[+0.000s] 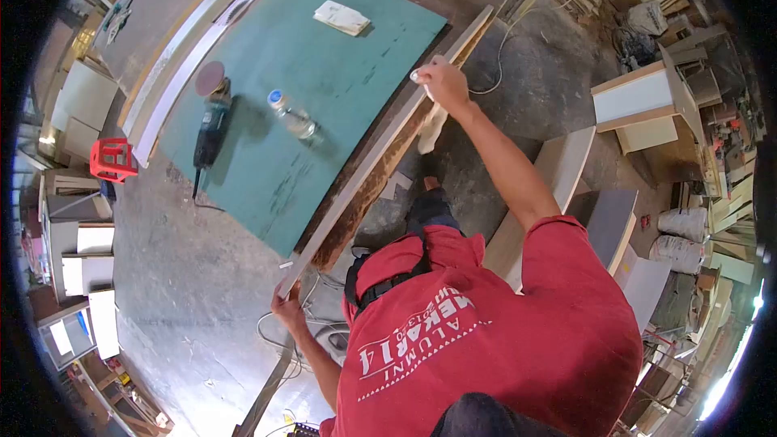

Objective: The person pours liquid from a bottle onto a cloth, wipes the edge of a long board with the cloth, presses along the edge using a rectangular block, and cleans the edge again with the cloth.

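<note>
A long, narrow grey-brown strip [368, 163] runs diagonally along the edge of a table with a green sheet [348, 73] on it. My left hand [288, 309] has its fingers round the strip's lower left end. Near the upper right end, my right hand [443, 85] is closed on a pale cloth [433, 129], which hangs down beside the strip. Part of the cloth shows white at the fingertips. On the green sheet lie a clear bottle with a blue cap [293, 116], a power tool with a round disc [212, 125] and a folded white cloth [341, 18].
A red stool [113, 160] stands at the left. Long white-edged boards [174, 73] lie beyond the green sheet. Wooden panels [558, 170] and an open box [635, 97] are at the right. Cables trail over the floor near my left hand.
</note>
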Demonstrator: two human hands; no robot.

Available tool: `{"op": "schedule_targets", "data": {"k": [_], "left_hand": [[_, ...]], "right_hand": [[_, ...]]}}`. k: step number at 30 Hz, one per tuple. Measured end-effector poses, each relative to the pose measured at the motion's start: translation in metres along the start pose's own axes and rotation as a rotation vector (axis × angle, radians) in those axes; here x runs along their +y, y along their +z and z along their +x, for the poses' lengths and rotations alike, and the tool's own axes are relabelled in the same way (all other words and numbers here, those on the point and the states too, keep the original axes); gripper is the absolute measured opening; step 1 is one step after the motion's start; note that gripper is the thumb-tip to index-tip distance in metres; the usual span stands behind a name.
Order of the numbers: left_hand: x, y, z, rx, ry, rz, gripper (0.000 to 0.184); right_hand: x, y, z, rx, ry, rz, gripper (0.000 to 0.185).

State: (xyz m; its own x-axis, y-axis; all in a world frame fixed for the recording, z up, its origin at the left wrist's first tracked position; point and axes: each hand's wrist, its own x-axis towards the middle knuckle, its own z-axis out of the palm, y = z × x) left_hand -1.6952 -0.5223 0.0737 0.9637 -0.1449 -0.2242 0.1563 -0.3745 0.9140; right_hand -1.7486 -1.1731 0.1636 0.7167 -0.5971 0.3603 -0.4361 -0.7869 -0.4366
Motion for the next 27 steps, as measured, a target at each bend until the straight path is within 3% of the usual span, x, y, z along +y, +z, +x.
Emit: {"op": "schedule_targets", "data": {"k": [2, 9, 11, 13, 15, 17, 18, 20, 21, 23, 25, 27], "left_hand": [[-0.004, -0.004, 0.0, 0.007, -0.017, -0.114, 0.033], [0.042, -0.003, -0.006, 0.075, -0.181, 0.103, 0.042], [0.067, 0.01, -0.014, 0.043, -0.181, 0.155, 0.05], [0.072, 0.009, -0.012, 0.142, -0.354, 0.087, 0.061], [0.055, -0.008, -0.016, 0.125, -0.386, 0.062, 0.07], [0.044, -0.016, -0.021, 0.375, -0.34, 0.371, 0.061], [0.057, -0.008, -0.023, 0.375, -0.341, 0.373, 0.061], [0.092, 0.018, -0.027, 0.846, -0.345, 0.867, 0.049], [0.111, 0.041, -0.022, 0.847, -0.343, 0.865, 0.049], [0.144, 0.087, -0.002, 0.907, 0.086, 0.692, 0.037], [0.176, 0.153, 0.031, 0.8, 0.321, 0.531, 0.033], [0.24, 0.234, 0.048, 0.531, 0.394, 0.489, 0.028]], "right_hand": [[0.045, -0.008, 0.027, 0.049, 0.004, -0.019, 0.019], [0.165, -0.038, 0.107, 0.015, -0.018, -0.054, 0.015], [0.192, -0.045, 0.121, 0.006, -0.016, -0.047, 0.014], [0.217, -0.052, 0.141, 0.02, -0.012, -0.04, 0.013], [0.241, -0.061, 0.158, 0.037, -0.017, -0.075, 0.011], [0.263, -0.064, 0.173, 0.043, -0.001, -0.067, 0.012], [0.275, -0.064, 0.178, 0.051, 0.018, -0.062, 0.012], [0.311, -0.069, 0.189, 0.021, 0.042, -0.115, 0.014], [0.322, -0.072, 0.192, -0.007, 0.062, -0.168, 0.016], [0.317, -0.103, 0.207, 0.034, 0.165, -0.133, 0.022], [0.321, -0.141, 0.23, 0.121, 0.113, -0.158, 0.026], [0.306, -0.179, 0.261, 0.225, 0.089, -0.074, 0.029]]}}
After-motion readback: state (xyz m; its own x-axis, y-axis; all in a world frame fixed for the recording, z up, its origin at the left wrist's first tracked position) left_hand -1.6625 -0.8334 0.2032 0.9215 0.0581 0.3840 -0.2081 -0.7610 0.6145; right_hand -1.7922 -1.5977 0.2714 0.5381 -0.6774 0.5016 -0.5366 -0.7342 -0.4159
